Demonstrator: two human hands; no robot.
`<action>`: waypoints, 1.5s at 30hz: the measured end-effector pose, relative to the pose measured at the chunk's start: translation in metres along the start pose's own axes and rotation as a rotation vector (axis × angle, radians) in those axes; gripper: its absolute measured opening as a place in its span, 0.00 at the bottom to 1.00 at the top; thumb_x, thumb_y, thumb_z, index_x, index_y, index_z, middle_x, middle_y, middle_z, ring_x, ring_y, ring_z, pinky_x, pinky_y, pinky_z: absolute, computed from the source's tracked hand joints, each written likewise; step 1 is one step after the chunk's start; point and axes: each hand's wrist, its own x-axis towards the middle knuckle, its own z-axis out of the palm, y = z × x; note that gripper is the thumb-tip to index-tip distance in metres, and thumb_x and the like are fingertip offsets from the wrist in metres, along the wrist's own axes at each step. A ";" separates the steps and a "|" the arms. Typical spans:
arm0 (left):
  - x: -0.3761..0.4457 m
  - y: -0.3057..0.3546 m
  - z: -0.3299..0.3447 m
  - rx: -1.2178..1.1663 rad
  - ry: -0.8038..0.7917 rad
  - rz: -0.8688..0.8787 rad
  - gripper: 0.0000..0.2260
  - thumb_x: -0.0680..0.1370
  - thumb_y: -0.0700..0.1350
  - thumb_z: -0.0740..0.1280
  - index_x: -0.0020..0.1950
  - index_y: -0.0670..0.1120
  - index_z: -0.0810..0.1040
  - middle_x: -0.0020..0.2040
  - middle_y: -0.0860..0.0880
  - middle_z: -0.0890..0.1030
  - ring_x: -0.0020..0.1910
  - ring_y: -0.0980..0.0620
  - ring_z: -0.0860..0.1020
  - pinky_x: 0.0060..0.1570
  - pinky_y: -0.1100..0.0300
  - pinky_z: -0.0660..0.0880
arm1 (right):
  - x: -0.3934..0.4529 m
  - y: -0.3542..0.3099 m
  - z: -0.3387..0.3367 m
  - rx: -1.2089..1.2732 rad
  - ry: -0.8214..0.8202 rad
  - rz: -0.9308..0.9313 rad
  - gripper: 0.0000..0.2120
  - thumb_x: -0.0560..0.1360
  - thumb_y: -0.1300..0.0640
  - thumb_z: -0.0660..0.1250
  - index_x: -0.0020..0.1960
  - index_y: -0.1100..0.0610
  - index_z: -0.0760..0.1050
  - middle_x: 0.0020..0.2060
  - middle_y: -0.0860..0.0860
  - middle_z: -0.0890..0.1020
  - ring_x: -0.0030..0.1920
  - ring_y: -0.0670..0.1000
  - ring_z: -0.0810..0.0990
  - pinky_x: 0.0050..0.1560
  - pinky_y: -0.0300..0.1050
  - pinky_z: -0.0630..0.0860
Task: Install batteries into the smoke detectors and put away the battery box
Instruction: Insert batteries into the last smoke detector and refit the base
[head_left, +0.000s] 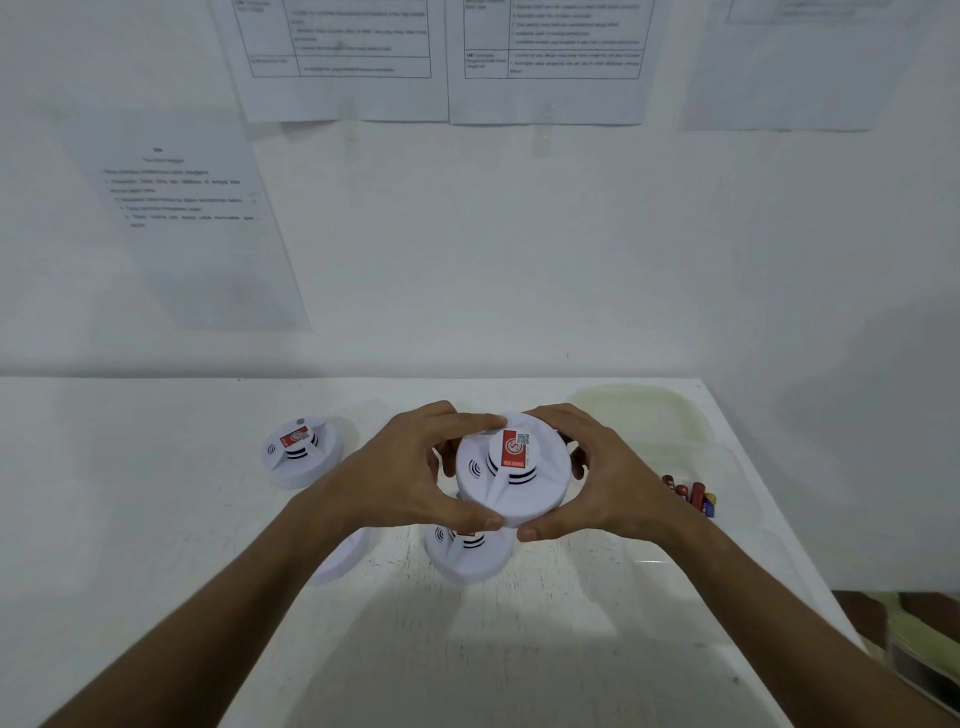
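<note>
Head view: left hand (410, 478) and right hand (602, 478) hold one smoke detector (511, 473) raised above the surface (156, 519), each grip pressed on opposite rim edges, likely for twisting its halves; batteries (693, 493) lie just right.

A single wide-angle camera on the person's head looks forward and down; it sits close above the white worktop (156, 519), faces the paper-hung wall (467, 234) behind, and takes both forearms entering from below.
</note>
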 end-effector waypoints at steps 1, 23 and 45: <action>0.000 0.000 0.000 -0.002 0.001 0.004 0.32 0.60 0.62 0.76 0.62 0.71 0.69 0.50 0.66 0.76 0.49 0.58 0.75 0.40 0.71 0.73 | 0.000 0.000 0.000 0.000 -0.002 -0.002 0.44 0.54 0.53 0.84 0.67 0.52 0.72 0.59 0.45 0.77 0.56 0.43 0.76 0.49 0.29 0.72; 0.003 0.000 -0.002 0.034 0.006 0.000 0.33 0.60 0.65 0.74 0.63 0.70 0.67 0.50 0.65 0.77 0.49 0.57 0.75 0.41 0.70 0.74 | 0.003 -0.002 -0.001 -0.004 0.000 0.006 0.43 0.55 0.52 0.84 0.67 0.48 0.71 0.58 0.41 0.77 0.53 0.39 0.75 0.47 0.28 0.71; 0.010 -0.003 -0.002 0.088 -0.006 0.016 0.34 0.60 0.67 0.73 0.64 0.72 0.64 0.51 0.64 0.76 0.51 0.54 0.75 0.46 0.66 0.74 | 0.006 0.003 -0.006 -0.011 0.008 0.014 0.44 0.55 0.55 0.85 0.68 0.50 0.71 0.58 0.39 0.77 0.54 0.41 0.76 0.47 0.28 0.71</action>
